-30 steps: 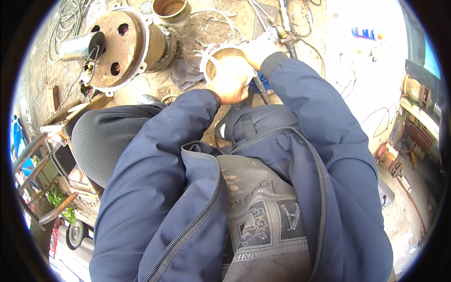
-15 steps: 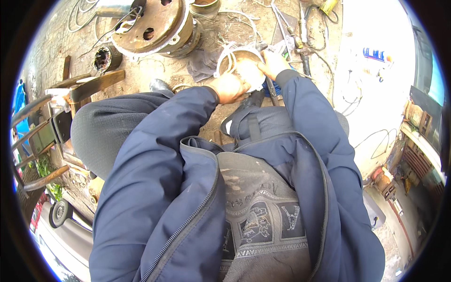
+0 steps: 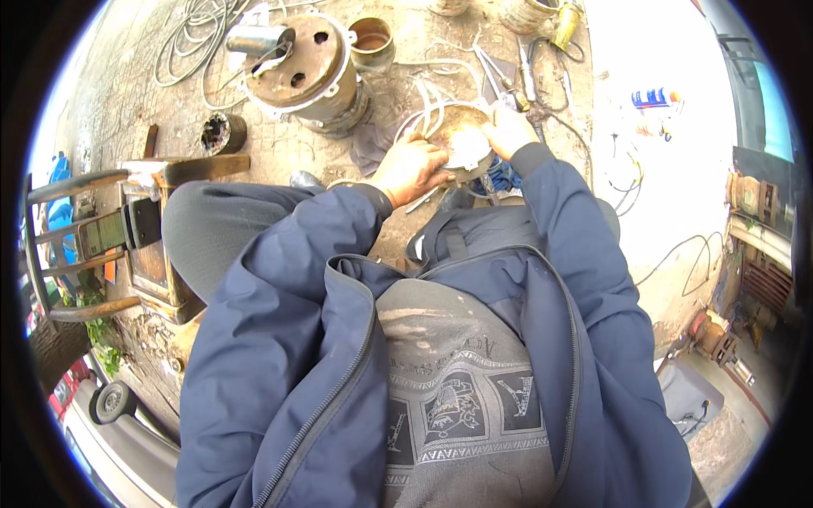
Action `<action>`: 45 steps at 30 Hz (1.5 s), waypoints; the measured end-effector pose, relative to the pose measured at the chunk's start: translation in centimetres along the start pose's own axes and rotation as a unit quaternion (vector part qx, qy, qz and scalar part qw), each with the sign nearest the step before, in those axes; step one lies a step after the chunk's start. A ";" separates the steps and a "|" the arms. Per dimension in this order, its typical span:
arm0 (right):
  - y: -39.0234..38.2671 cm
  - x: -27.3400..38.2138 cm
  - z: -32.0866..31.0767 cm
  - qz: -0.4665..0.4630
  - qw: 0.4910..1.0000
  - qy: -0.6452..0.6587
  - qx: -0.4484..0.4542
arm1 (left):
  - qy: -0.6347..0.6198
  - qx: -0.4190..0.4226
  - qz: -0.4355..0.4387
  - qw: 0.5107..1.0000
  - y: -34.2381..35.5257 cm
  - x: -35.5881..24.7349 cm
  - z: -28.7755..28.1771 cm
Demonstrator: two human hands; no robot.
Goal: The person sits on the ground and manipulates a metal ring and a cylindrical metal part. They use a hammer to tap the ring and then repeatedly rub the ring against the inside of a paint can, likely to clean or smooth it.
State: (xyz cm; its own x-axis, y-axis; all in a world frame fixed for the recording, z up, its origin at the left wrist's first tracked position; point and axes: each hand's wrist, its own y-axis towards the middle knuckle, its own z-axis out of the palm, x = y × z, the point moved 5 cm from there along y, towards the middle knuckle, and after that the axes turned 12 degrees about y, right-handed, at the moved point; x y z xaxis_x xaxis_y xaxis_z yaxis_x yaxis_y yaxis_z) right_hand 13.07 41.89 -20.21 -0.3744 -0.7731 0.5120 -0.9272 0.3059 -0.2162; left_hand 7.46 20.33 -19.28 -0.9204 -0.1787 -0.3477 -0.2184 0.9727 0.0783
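A round metal housing (image 3: pixel 464 131), pale and brownish inside, sits beyond my knees, with white cables (image 3: pixel 436 102) looping over its far left rim. My left hand (image 3: pixel 411 169) is closed on its near left edge, fingers toward the middle. On the right edge, my right hand (image 3: pixel 511 129) grips the rim; some of its fingers are hidden. Bright glare washes out part of the housing's face. Just below it lies a blue bundle (image 3: pixel 501 178), and a dark grey cloth (image 3: pixel 371 148) touches the ground at its left.
A large rusty drum-shaped casing (image 3: pixel 309 68) stands ahead left, a metal cylinder (image 3: pixel 258 40) on top. Near it are a rusty pot (image 3: pixel 373 42) and a burnt-looking ring (image 3: pixel 223 133). Tools and cords (image 3: pixel 529 80) lie ahead right. A wooden chair (image 3: pixel 93 241) is at left.
The whole view has shifted, so the far objects sit lower in the picture and more of the ground ahead shows. Both hands stay on the housing, whose tilt looks slightly different.
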 end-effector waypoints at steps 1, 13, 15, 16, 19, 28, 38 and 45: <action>-0.9 -1.3 1.6 0.072 0.995 0.076 -0.009 | 0.047 0.009 0.006 0.999 -1.1 -0.3 0.7; -6.4 3.6 11.7 0.245 0.854 0.437 -0.138 | -0.579 -0.098 -0.563 0.582 -4.7 2.1 8.0; -7.4 5.1 11.7 0.201 0.880 0.427 -0.053 | -0.396 -0.169 -0.619 0.656 -6.9 4.0 8.4; -7.7 5.6 11.5 0.172 0.885 0.432 -0.012 | -0.361 -0.180 -0.594 0.696 -7.4 5.5 8.5; -8.4 3.9 10.3 0.261 0.885 0.365 0.122 | -0.264 -0.122 -0.563 0.774 -9.0 9.3 8.8; -7.4 3.7 2.4 0.114 0.900 0.417 -0.062 | -0.221 -0.009 -0.455 0.863 -8.9 10.8 11.3; 0.2 4.1 3.3 -0.058 0.993 0.040 0.096 | -0.162 -0.035 -0.400 0.901 -6.6 11.4 12.3; 3.4 2.5 5.6 -0.145 0.977 -0.066 0.144 | -0.154 -0.028 -0.394 0.906 -5.7 12.3 12.9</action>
State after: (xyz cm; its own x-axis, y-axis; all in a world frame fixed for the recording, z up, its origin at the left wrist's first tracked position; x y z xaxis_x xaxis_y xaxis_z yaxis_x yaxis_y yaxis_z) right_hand 9.07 37.91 -24.31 -0.0735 -0.8741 0.4801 -0.9454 -0.0922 -0.3127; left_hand 1.61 14.50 -36.08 -0.3392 -0.7565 -0.5591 -0.7927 0.5500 -0.2632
